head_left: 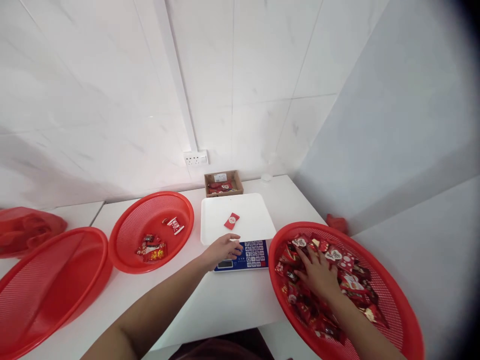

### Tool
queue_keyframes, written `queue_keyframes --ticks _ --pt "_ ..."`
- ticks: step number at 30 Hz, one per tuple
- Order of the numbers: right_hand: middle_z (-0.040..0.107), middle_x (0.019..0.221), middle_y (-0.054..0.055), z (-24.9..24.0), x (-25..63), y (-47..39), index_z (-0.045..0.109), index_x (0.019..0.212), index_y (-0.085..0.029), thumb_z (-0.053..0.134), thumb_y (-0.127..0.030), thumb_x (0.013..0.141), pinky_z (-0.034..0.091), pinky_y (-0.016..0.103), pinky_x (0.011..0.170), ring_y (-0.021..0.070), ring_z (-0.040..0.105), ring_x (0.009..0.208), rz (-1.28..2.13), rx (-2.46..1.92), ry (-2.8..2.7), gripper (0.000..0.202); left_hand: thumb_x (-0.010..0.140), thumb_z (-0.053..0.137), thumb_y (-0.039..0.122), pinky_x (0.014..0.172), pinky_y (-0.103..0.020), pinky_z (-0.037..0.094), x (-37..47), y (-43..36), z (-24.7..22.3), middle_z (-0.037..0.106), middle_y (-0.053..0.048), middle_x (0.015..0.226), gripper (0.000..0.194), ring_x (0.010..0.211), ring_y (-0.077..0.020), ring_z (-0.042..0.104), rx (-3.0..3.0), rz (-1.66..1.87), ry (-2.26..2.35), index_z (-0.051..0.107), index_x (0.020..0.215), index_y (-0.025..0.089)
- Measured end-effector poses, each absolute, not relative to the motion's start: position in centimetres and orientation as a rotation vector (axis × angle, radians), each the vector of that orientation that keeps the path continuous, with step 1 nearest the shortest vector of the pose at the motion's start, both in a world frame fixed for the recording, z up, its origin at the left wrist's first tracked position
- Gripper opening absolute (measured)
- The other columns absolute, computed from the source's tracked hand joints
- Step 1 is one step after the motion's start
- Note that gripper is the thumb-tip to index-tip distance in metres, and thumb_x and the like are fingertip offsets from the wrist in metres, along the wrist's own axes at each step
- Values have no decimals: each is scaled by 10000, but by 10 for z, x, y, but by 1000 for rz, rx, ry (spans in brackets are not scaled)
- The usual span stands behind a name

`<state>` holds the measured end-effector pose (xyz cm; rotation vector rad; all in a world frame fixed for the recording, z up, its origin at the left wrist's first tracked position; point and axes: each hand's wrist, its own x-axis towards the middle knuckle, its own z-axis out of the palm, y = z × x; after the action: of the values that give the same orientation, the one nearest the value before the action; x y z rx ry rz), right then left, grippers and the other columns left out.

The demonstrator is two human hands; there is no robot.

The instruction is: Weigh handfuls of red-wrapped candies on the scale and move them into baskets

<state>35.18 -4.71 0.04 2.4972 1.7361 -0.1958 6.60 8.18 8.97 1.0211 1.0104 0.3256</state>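
Note:
My left hand hovers over the near edge of a digital scale, its fingers loosely apart and nothing in them. Blue keypad and part of the display show beside it. One small red packet lies on the scale's white pan. To the right, my right hand rests with spread fingers on a heap of red wrapped packets, which look like candies or snacks. They fill a large red plastic basket. Whether a fingertip touches one particular packet cannot be made out.
A second red basket at left holds several small packets. Another red basket stands nearer the left edge, by a red plastic bag. Behind the scale sits a cardboard box with red packets. A wall socket is above the table.

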Motion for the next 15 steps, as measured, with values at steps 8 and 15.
queue_keyframes --ticks 8,15 --pt "485 1260 118 0 378 -39 560 1120 -220 457 -240 771 374 530 873 335 446 1101 -139 2554 1980 365 721 605 431 748 -303 436 78 60 52 611 -72 921 409 801 -142 585 1094 314 865 521 1010 155" --pt "622 996 140 61 381 -32 555 981 -162 487 -329 706 386 441 918 287 563 976 -820 3446 1599 328 689 614 417 725 -300 423 45 21 96 600 -56 903 407 754 -128 575 1012 237 975 513 982 153"
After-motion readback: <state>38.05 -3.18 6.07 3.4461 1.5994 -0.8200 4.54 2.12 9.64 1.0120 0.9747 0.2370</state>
